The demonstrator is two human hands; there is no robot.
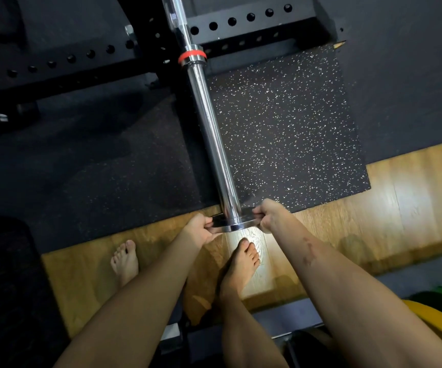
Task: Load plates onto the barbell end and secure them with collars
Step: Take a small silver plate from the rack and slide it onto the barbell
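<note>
now both hands grip a thin plate (234, 222) at the sleeve's near tip: left hand (197, 229) fingers clenched on its left rim, right hand (267, 215) on its right. keep it square and slide it far along the barbell sleeve (209, 123) toward the red-ringed shoulder (191, 57).

i see a small dark thin plate (225, 226) threaded on the near tip of the chrome barbell sleeve (212, 134), lying flat-faced across it.

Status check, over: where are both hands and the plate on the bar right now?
Left hand and right hand grip small plate by opposite edges. Plate threaded on barbell sleeve tip, far from red-ringed shoulder. Sleeve bare ahead; no collar seen.
</note>
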